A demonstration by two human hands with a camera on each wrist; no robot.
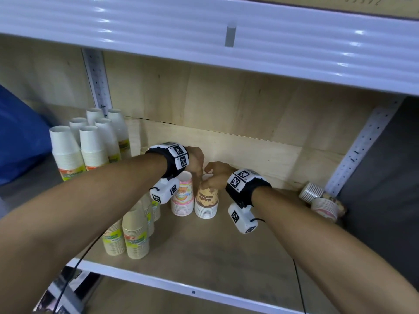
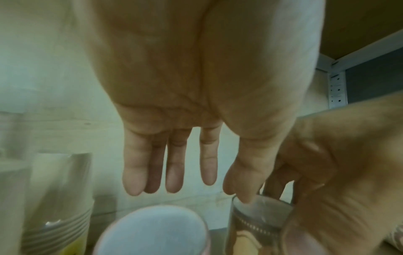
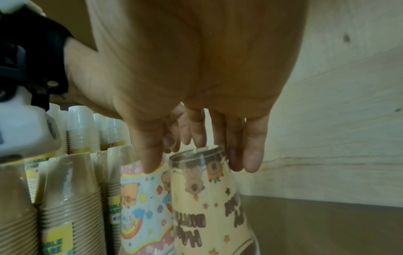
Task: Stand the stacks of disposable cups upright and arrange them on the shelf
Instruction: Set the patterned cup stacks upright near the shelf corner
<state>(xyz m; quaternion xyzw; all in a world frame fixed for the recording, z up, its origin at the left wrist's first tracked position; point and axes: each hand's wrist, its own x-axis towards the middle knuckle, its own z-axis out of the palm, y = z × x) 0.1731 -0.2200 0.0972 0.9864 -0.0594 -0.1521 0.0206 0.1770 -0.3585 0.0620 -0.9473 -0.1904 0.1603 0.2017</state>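
Note:
A yellow-brown birthday cup stack (image 1: pixel 206 201) (image 3: pixel 207 207) stands rim-down on the wooden shelf (image 1: pixel 204 257), touching a pink birthday stack (image 1: pixel 183 197) (image 3: pixel 144 207) on its left. My right hand (image 1: pixel 212 177) (image 3: pixel 196 160) grips the yellow stack's top, thumb in front and fingers behind. My left hand (image 1: pixel 197 164) (image 2: pixel 189 188) hangs just above, fingers straight, its thumb touching the top of the yellow stack (image 2: pixel 250 224). Two more patterned stacks (image 1: pixel 317 198) lie on their sides at the shelf's right end.
Several white stacks (image 1: pixel 90 143) stand at the back left and tan stacks (image 1: pixel 135 232) at the front left. A white upper shelf (image 1: pixel 204 30) hangs low overhead. A slotted metal post (image 1: pixel 362 150) bounds the right side. A blue object (image 1: pixel 18 137) sits far left.

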